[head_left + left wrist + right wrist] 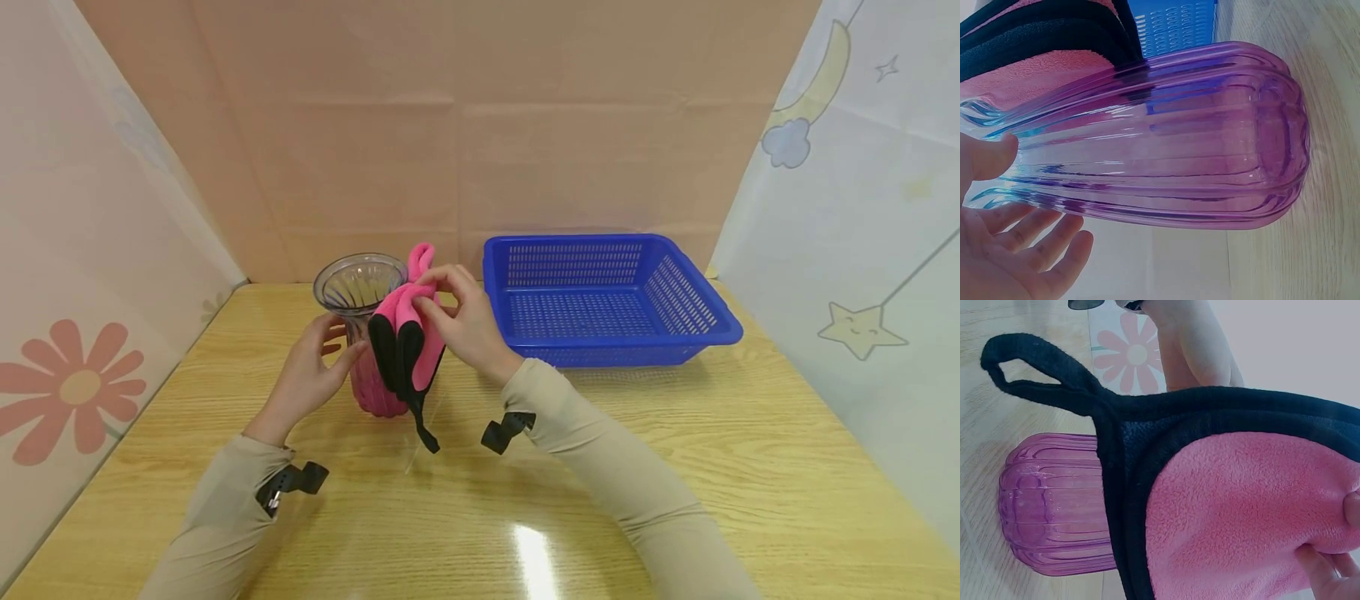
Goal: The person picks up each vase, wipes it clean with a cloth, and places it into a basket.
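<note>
A ribbed glass vase (378,387), clear at its flared rim and pink-purple toward the base, stands upright on the table. My left hand (307,375) is round its upper part, the thumb (997,156) on one side and the fingers (1054,256) on the other. A pink, fuzzy cloth (1229,500) with black edging is pinched by my right hand (468,325) between thumb and fingers. Folded over, it hangs beside the vase and overlaps its rim in the head view. A black loop (1035,362) dangles from its lower corner; a pink loop (422,254) sticks up at the top.
A blue plastic basket (615,342) with slotted walls stands to the right of the cloth. The wood-grain table (420,533) meets a peach backdrop (450,150) behind. Printed panels flank both sides. Black straps (508,432) hang from the wrists.
</note>
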The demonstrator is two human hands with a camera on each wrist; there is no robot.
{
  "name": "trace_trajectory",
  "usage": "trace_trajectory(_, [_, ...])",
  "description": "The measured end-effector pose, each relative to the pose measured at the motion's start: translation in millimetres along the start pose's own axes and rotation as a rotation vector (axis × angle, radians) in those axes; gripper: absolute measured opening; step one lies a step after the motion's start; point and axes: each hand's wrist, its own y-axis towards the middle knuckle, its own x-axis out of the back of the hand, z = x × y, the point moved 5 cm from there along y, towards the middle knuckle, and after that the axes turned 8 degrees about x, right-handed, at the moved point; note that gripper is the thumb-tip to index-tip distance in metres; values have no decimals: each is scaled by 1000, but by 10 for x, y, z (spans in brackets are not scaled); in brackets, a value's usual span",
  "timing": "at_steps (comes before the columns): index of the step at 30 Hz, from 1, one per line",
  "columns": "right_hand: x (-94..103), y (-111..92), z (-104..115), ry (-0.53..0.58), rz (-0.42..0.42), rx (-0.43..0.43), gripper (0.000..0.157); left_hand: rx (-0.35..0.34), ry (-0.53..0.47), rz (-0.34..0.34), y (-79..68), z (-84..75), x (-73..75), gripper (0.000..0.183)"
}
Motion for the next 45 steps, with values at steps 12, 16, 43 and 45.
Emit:
trace_trajectory(12, [-42, -22, -53, 8, 12, -18, 19, -9, 5, -8, 11, 1, -2, 52])
trace_trajectory(16, [-62, -37, -62, 7, 22, -43, 19, -2, 9, -11, 10, 7, -4, 51])
trace_trajectory(43, [-240, -169, -189, -165, 166, -72, 19, -25, 9, -27, -18, -9, -36, 53])
trace_trajectory(45, [-247, -178, -197, -179, 172, -75, 19, -24, 6, -27, -13, -3, -36, 54])
